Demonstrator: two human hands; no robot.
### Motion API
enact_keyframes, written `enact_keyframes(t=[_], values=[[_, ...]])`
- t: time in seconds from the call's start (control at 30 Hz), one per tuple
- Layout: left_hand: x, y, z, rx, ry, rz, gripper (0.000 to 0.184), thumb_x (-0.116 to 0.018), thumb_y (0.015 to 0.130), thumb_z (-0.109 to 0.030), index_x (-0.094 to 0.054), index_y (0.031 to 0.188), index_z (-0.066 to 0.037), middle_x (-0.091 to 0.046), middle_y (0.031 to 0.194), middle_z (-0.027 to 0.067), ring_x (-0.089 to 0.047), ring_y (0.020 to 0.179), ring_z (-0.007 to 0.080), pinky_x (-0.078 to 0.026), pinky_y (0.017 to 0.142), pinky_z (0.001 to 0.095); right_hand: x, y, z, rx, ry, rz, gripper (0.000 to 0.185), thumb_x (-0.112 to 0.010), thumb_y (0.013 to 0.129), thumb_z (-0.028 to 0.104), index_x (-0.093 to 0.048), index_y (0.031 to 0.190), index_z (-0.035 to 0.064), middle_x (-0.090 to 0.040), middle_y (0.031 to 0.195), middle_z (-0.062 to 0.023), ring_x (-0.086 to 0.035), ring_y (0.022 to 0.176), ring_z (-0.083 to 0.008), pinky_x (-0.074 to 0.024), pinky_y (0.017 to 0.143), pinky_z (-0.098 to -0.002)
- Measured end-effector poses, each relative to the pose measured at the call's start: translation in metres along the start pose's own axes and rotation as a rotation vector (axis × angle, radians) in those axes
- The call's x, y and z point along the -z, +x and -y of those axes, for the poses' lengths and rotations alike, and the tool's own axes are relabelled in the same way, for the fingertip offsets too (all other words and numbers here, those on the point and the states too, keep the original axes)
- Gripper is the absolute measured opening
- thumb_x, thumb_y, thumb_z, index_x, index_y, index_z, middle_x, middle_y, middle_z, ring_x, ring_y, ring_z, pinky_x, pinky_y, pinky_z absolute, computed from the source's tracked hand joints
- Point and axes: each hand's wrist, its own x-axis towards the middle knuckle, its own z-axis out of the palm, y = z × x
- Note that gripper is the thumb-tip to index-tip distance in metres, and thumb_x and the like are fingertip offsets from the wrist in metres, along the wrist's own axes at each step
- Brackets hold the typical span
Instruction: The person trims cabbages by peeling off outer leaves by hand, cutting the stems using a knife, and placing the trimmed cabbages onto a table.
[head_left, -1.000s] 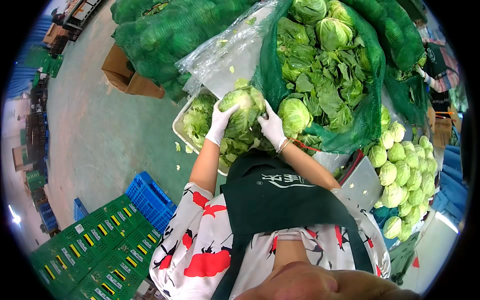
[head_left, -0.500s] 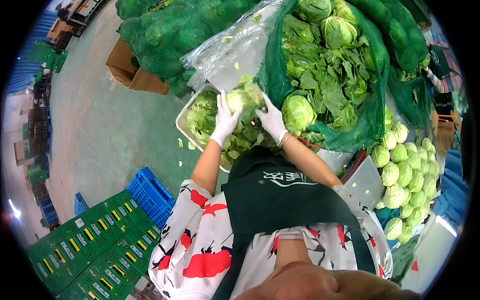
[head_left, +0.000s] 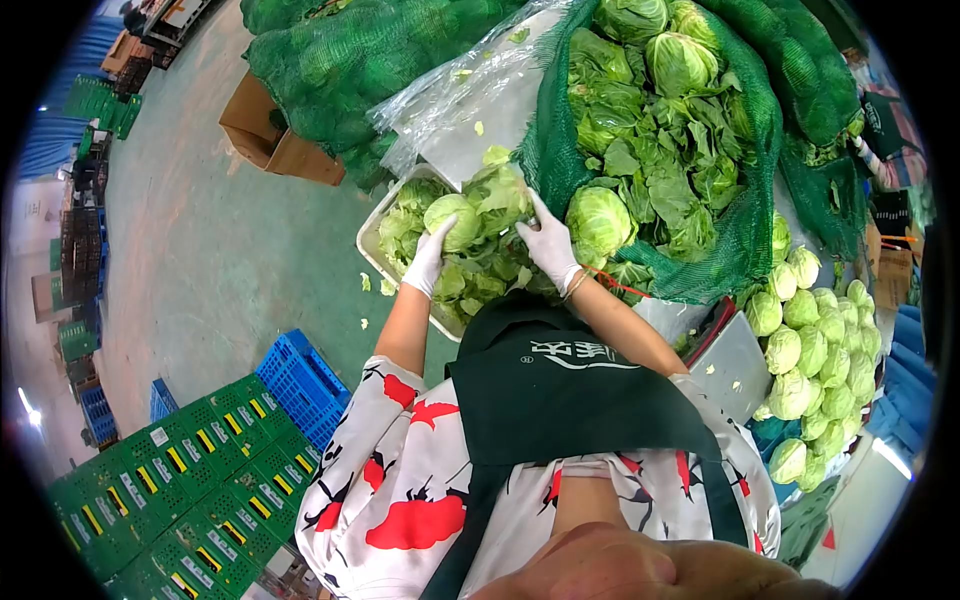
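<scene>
Cabbage (head_left: pixel 452 221) has moved left and nearer, held by left hand's (head_left: pixel 427 264) fingers; right hand (head_left: pixel 549 247) holds leaves (head_left: pixel 499 196) beside it, over bin (head_left: pixel 371 243).

Wide head-worn view, forward and down

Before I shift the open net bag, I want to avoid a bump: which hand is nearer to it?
Right. The right hand is close beside the net bag, at its left; the left hand is farther left, against a cabbage.
</scene>
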Motion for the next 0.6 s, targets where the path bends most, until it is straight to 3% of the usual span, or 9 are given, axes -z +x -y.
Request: enact_keyframes(t=[0.03, 0.1, 0.13, 0.17, 0.27, 0.33, 0.47, 0.5, 0.6], values=[[0.008, -0.002, 0.010, -0.017, -0.089, -0.004, 0.066, -0.073, 0.090, -0.041, -0.053, 0.141, -0.005, -0.063, 0.135, 0.0093, -0.061, 0.122, 0.0231, -0.052, 0.099, 0.0415, -0.001, -0.001, 0.000, -0.009, 0.014, 0.000, 0.072, -0.071, 0.089, 0.016, -0.041, 0.154, 0.0172, -0.067, 0.080, -0.0155, -0.066, 0.071, -0.0259, -0.0538, 0.072, -0.0380], [0.023, -0.001, 0.025, -0.057, -0.263, -0.006, 0.067, -0.071, 0.090, -0.045, -0.052, 0.143, -0.008, -0.062, 0.138, 0.0084, -0.060, 0.123, 0.0244, -0.047, 0.105, 0.0455, 0.011, 0.010, -0.004, -0.149, 0.190, -0.117, 0.068, -0.067, 0.091, 0.009, -0.041, 0.154, 0.0125, -0.066, 0.078, -0.0088, -0.061, 0.064, -0.0162, -0.0519, 0.063, -0.0328], [0.040, -0.006, 0.030, 0.090, -0.254, -0.079, 0.074, -0.065, 0.088, -0.060, -0.050, 0.146, -0.017, -0.061, 0.140, 0.0057, -0.056, 0.130, 0.0277, -0.036, 0.111, 0.0588, 0.018, 0.011, -0.003, -0.143, 0.189, -0.143, 0.068, -0.066, 0.091, 0.007, -0.041, 0.154, 0.0125, -0.066, 0.079, -0.0082, -0.060, 0.064, -0.0142, -0.0517, 0.061, -0.0317], [0.054, -0.008, 0.034, 0.053, -0.274, 0.014, 0.082, -0.060, 0.086, -0.070, -0.045, 0.150, -0.022, -0.057, 0.145, 0.0056, -0.051, 0.135, 0.0309, -0.028, 0.111, 0.0685, 0.023, 0.014, -0.002, -0.137, 0.187, -0.170, 0.068, -0.064, 0.092, 0.004, -0.040, 0.154, 0.0125, -0.066, 0.079, -0.0077, -0.060, 0.064, -0.0123, -0.0514, 0.060, -0.0305], [0.068, -0.035, 0.003, 0.025, -0.333, 0.021, 0.082, -0.061, 0.089, -0.063, -0.037, 0.154, -0.019, -0.049, 0.151, 0.0086, -0.049, 0.136, 0.0337, -0.037, 0.106, 0.0698, 0.022, 0.003, 0.002, -0.109, -0.092, 0.104, 0.071, -0.071, 0.089, 0.024, -0.042, 0.151, 0.0082, -0.069, 0.087, -0.0122, -0.066, 0.065, -0.0170, -0.0543, 0.061, -0.0307], [0.056, -0.049, -0.024, -0.137, -0.286, 0.018, 0.073, -0.068, 0.092, -0.040, -0.038, 0.151, -0.010, -0.051, 0.147, 0.0137, -0.052, 0.133, 0.0344, -0.046, 0.103, 0.0619, 0.022, -0.016, 0.030, -0.196, -0.201, 0.397, 0.080, -0.075, 0.084, 0.041, -0.045, 0.145, -0.0007, -0.070, 0.092, -0.0153, -0.068, 0.064, -0.0211, -0.0556, 0.061, -0.0322], [0.027, -0.037, -0.047, -0.499, 0.334, -0.076, 0.087, -0.082, 0.080, -0.021, -0.034, 0.151, -0.004, -0.053, 0.142, 0.0172, -0.056, 0.127, 0.0322, -0.049, 0.105, 0.0421, 0.019, -0.020, 0.052, -0.198, -0.100, 0.464, 0.064, -0.068, 0.092, 0.042, -0.055, 0.137, -0.0030, -0.069, 0.083, -0.0115, -0.062, 0.057, -0.0164, -0.0518, 0.055, -0.0309], [0.010, -0.036, -0.048, -0.604, 0.435, -0.177, 0.106, -0.090, 0.068, -0.024, -0.030, 0.152, -0.001, -0.051, 0.141, 0.0204, -0.054, 0.128, 0.0327, -0.046, 0.108, 0.0376, 0.023, -0.015, 0.055, -0.183, -0.064, 0.429, 0.060, -0.064, 0.095, 0.042, -0.058, 0.134, -0.0022, -0.069, 0.078, -0.0100, -0.061, 0.056, -0.0154, -0.0508, 0.054, -0.0306], [-0.029, -0.032, -0.048, -0.695, 0.883, -0.373, 0.120, -0.095, 0.057, -0.036, -0.030, 0.150, 0.004, -0.046, 0.142, 0.0227, -0.049, 0.131, 0.0332, -0.040, 0.111, 0.0434, 0.034, -0.008, 0.073, -0.042, 0.010, 0.235, 0.057, -0.052, 0.102, 0.045, -0.056, 0.137, 0.0002, -0.068, 0.073, -0.0144, -0.067, 0.067, -0.0224, -0.0528, 0.067, -0.0346]])
